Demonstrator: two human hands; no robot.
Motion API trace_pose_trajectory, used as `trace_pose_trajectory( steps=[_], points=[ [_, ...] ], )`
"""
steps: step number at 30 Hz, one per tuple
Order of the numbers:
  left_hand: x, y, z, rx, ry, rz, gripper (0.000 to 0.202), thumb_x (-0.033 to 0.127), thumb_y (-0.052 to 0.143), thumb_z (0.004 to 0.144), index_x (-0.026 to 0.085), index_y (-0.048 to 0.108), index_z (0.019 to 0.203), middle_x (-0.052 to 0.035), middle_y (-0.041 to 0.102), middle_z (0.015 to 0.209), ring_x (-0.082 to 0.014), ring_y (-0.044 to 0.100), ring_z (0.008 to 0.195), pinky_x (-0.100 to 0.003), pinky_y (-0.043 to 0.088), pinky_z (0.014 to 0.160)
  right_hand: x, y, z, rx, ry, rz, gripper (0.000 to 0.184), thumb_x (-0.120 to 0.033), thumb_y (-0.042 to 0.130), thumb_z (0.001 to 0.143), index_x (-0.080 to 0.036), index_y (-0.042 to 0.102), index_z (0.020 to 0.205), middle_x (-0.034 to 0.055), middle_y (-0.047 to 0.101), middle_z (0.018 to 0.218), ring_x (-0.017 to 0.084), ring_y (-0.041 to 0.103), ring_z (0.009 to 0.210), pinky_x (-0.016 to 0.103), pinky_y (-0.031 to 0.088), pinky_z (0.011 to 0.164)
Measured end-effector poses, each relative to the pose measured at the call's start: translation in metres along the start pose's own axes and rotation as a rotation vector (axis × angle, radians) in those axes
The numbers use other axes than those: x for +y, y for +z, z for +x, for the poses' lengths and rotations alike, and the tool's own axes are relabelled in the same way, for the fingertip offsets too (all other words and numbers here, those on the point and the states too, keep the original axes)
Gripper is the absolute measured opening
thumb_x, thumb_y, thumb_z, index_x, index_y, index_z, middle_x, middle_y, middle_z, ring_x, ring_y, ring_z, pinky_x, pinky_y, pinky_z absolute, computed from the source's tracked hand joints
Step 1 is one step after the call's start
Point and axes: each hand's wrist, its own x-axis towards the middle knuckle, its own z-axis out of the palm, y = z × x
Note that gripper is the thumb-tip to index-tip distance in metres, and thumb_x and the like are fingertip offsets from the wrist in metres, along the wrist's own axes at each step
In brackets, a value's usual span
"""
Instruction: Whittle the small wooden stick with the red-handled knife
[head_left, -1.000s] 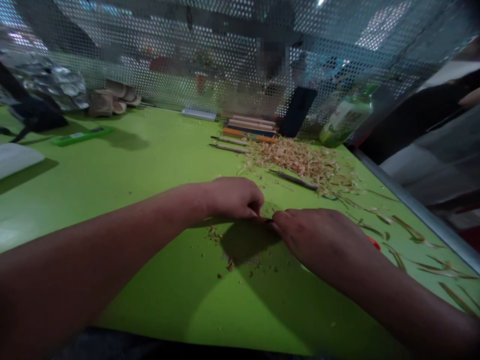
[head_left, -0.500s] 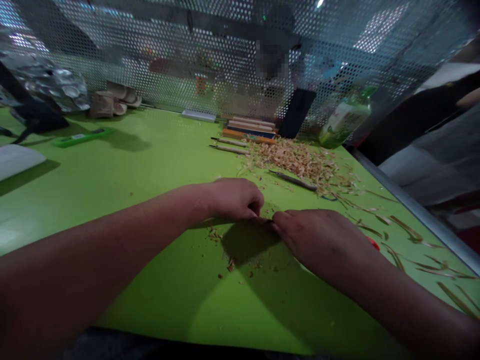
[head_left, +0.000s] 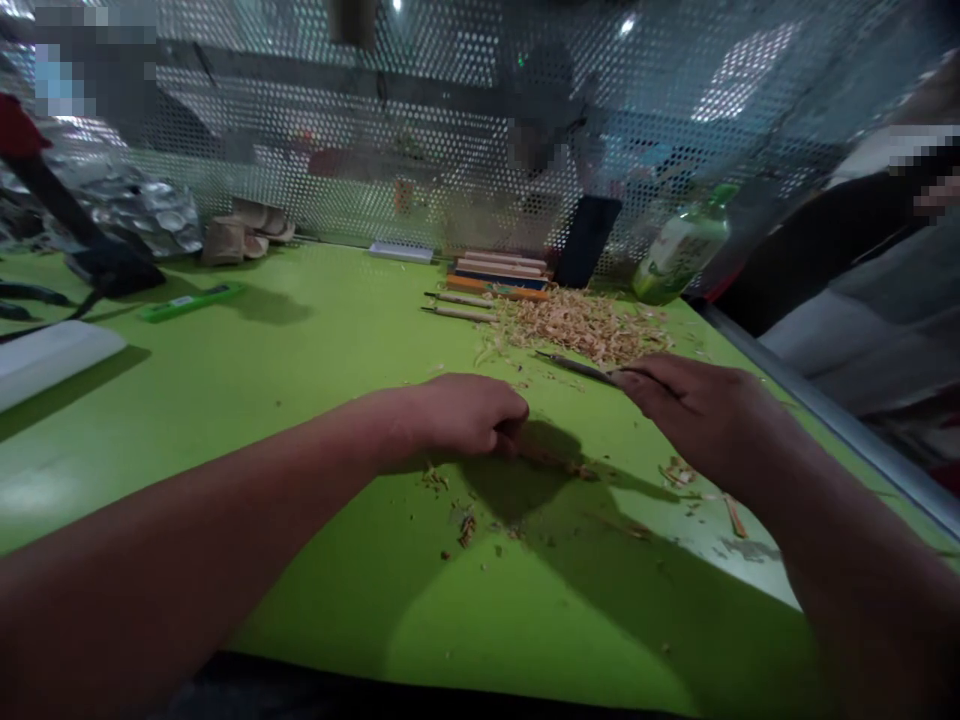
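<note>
My left hand [head_left: 480, 415] is closed low over the green table [head_left: 300, 580], its fingers curled under. From it a thin brown piece of wood [head_left: 544, 457] seems to stick out to the right, in shadow; its held end is hidden. My right hand [head_left: 686, 405] is at the right, thumb and fingers closed on the rear end of a slim dark-handled carving knife [head_left: 576, 368]. The knife's pointed tip faces left. Small wood crumbs [head_left: 466, 530] lie in front of my left hand.
Behind the knife lies a heap of wood shavings [head_left: 592, 322], with two thin carving tools [head_left: 459, 314] to its left. Sticks and a box [head_left: 499, 275], a dark phone [head_left: 589, 240] and a green-capped bottle [head_left: 682, 245] stand by the perforated screen. A green cutter [head_left: 193, 300] lies left.
My right hand has left the spot beside my left hand, moved up and right, and closed on the carving knife. My left hand stays nearly where it was. The view has shifted slightly.
</note>
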Motion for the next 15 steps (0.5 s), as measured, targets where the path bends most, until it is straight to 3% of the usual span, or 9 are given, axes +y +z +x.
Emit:
trace_pose_trajectory(
  steps=[4,8,11,15],
  points=[
    [0.003,0.003,-0.009,0.015,0.026,-0.029,0.016,0.030,0.050,0.086,0.022,0.062,0.094,-0.0039,0.063,0.093,-0.0172,0.054,0.079,-0.028,0.038,0.065,0.013,0.013,0.018,-0.004,0.129,0.237,0.022,-0.040,0.053,0.084,-0.019,0.060,0.079,0.0024,0.063,0.066,0.015,0.055,0.058,0.025,0.036,0.052],
    [-0.001,-0.005,-0.008,0.171,-0.068,-0.087,0.018,0.031,0.047,0.088,0.018,0.059,0.085,-0.0068,0.061,0.088,-0.0179,0.052,0.075,-0.030,0.039,0.064,0.013,0.014,0.019,-0.025,0.196,0.431,0.020,-0.039,0.053,0.083,-0.020,0.059,0.078,0.0019,0.061,0.064,0.015,0.056,0.055,0.026,0.039,0.052],
    [-0.006,-0.014,-0.007,0.369,-0.193,-0.386,0.018,0.030,0.044,0.090,0.017,0.052,0.082,-0.0071,0.060,0.084,-0.0154,0.054,0.068,-0.028,0.039,0.058,0.012,0.011,0.014,-0.037,0.232,0.630,0.028,-0.044,0.049,0.085,-0.018,0.061,0.087,0.0021,0.062,0.067,0.013,0.056,0.049,0.026,0.043,0.050],
    [-0.010,-0.019,-0.006,0.496,-0.096,-0.919,0.008,0.025,0.040,0.093,0.018,0.044,0.090,-0.0021,0.059,0.080,-0.0085,0.051,0.054,-0.022,0.039,0.050,0.001,0.001,0.013,0.037,0.190,0.818,0.041,-0.049,0.052,0.085,-0.017,0.063,0.107,-0.0014,0.056,0.063,0.010,0.048,0.046,0.025,0.039,0.047]
  ],
)
